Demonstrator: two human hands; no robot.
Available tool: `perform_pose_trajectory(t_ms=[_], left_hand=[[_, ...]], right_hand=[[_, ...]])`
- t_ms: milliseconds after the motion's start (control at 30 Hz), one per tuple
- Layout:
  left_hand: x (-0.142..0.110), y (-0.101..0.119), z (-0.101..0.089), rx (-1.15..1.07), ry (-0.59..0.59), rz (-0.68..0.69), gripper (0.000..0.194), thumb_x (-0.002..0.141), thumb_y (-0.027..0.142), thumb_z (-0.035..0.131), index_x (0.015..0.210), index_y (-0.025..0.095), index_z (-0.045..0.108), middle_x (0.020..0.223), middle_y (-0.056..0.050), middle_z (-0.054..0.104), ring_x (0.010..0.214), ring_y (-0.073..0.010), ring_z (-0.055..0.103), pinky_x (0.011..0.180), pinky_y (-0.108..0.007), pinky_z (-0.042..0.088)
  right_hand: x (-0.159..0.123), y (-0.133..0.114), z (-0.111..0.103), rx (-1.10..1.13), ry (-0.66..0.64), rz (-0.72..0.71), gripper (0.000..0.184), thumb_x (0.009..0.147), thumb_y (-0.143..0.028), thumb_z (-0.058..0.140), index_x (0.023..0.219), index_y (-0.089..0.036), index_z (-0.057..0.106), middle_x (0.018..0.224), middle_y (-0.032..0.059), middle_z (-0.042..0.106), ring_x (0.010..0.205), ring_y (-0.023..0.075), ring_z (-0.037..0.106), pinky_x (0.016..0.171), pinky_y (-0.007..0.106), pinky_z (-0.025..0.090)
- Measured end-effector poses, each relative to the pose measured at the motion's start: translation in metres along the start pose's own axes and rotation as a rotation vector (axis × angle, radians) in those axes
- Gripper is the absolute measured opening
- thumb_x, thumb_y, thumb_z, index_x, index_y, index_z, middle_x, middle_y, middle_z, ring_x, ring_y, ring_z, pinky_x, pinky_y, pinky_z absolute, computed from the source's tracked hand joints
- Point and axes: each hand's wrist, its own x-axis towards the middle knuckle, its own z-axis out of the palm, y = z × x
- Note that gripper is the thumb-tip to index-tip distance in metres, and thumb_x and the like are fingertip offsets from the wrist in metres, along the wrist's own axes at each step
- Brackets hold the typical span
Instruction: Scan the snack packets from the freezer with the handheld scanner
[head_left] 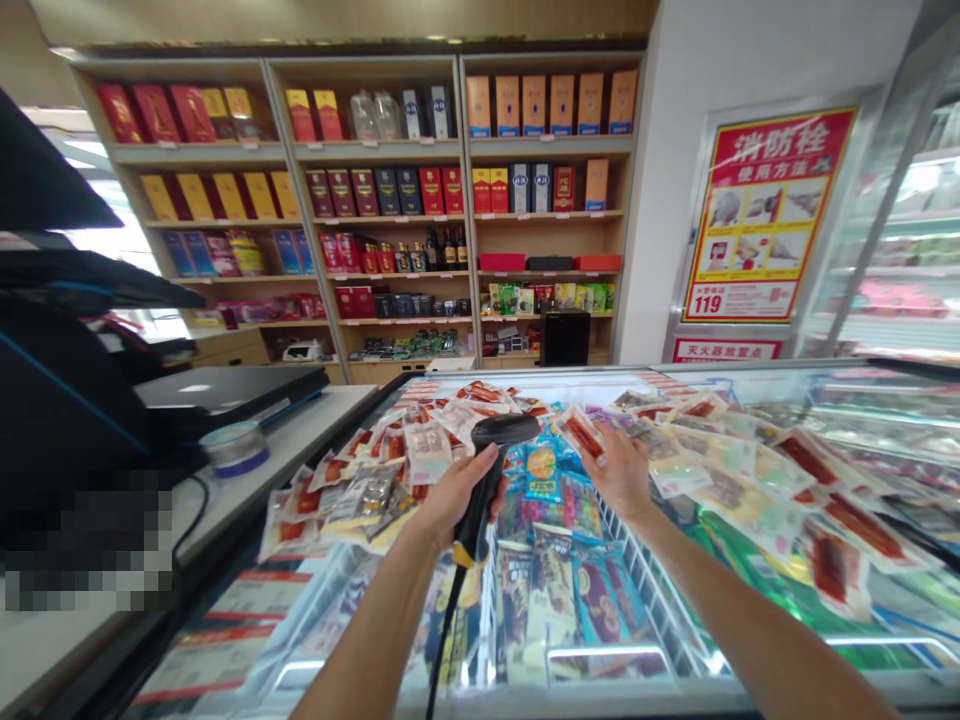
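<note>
My left hand (459, 497) is wrapped around the handle of a black corded barcode scanner (501, 432), whose head tilts up and to the right. A vacuum-packed sausage (581, 432) is gripped in my right hand (624, 470), just right of the scanner and apart from it. Both hands are above a glass-topped freezer. To the left lies a pile of clear vacuum packs (429, 452) with reddish-brown meat. More clear packs (731, 470) are spread on the right, some pale and some reddish.
The freezer (480, 690) holds wire baskets with ice cream packets (551, 590). A counter (247, 490) at the left bears a flat black device (232, 390) and a roll of tape (234, 447). Shelves (371, 225) of boxed goods and a red fire-hydrant poster (769, 215) stand behind.
</note>
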Motion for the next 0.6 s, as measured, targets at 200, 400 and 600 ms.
perform_pose_trajectory(t_ms=[200,400,600], left_hand=[[0.0,0.0,0.001,0.014,-0.003,0.012,0.032,0.067,0.047,0.049,0.07,0.015,0.045,0.054,0.001,0.05,0.038,-0.0068,0.044,0.037,-0.02,0.033],[-0.001,0.007,-0.016,-0.025,0.092,0.005,0.035,0.067,0.049,0.048,0.072,0.015,0.047,0.057,0.001,0.051,0.039,-0.0059,0.044,0.037,-0.019,0.034],[-0.001,0.01,-0.025,-0.026,0.162,0.002,0.036,0.065,0.049,0.05,0.075,0.015,0.048,0.056,0.002,0.051,0.038,-0.0062,0.044,0.036,-0.019,0.035]], right_hand=[[-0.002,-0.005,-0.002,-0.056,-0.088,0.001,0.043,0.077,-0.042,0.035,0.109,-0.016,0.046,0.089,0.009,0.056,0.082,0.0196,0.047,0.075,0.032,0.026],[0.0,0.028,0.0,-0.269,-0.254,0.153,0.034,0.077,-0.042,0.036,0.098,-0.025,0.056,0.079,0.0087,0.055,0.078,0.0236,0.048,0.07,0.038,0.026],[0.009,0.068,-0.005,-0.398,-0.25,0.269,0.032,0.077,-0.034,0.038,0.094,-0.018,0.059,0.094,0.0154,0.052,0.093,0.0313,0.042,0.073,0.046,0.025]])
